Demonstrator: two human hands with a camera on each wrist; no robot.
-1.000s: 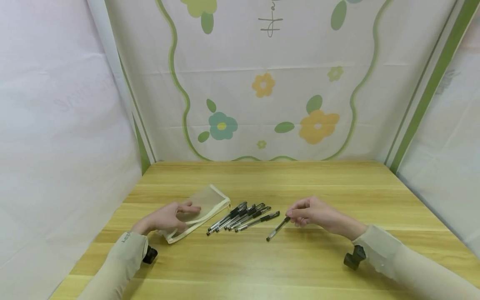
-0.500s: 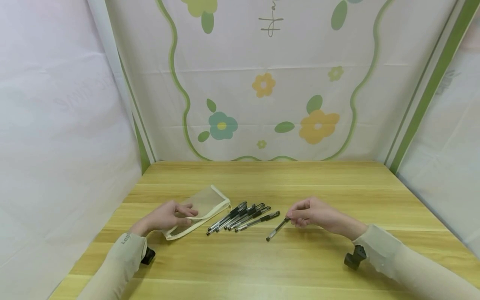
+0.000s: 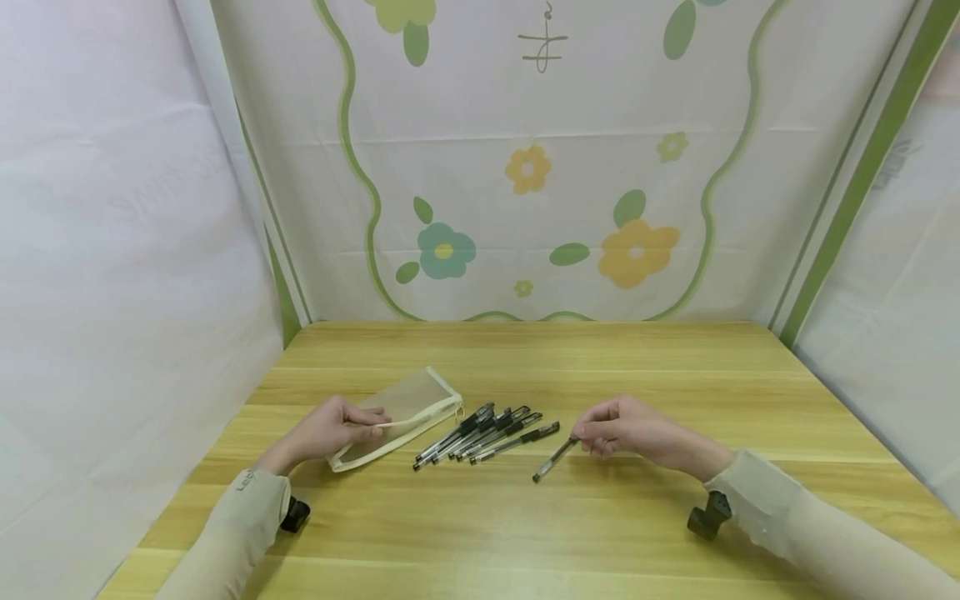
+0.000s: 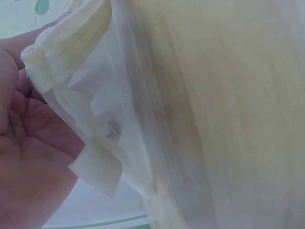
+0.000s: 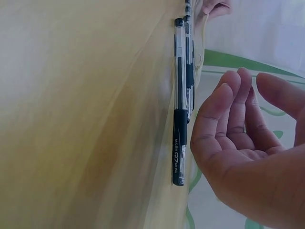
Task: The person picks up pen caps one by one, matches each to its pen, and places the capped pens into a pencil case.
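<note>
My left hand [image 3: 327,430] pinches the near edge of a see-through mesh zipper pouch [image 3: 415,395] with cream trim. In the left wrist view the pouch [image 4: 112,98] hangs over the fingers [image 4: 28,90], and its opening edge is raised. Right of it, several clear gel pens [image 3: 480,433] with black caps lie bunched on the table. My right hand [image 3: 630,429] hovers over a separate gel pen [image 3: 553,461], covering its cap end in the head view. In the right wrist view that pen [image 5: 180,143] lies flat; thumb and loosely bent fingers are apart, holding nothing.
The wooden table [image 3: 525,542] is walled by white cloth [image 3: 480,108] printed with flowers at the back and sides. A small black wrist camera [image 3: 709,515] sits under the right sleeve, another wrist camera [image 3: 296,514] under the left.
The left thumb and fingers have come together on the pouch edge, and its near side has lifted slightly away from me. The right hand and the pens have stayed put.
</note>
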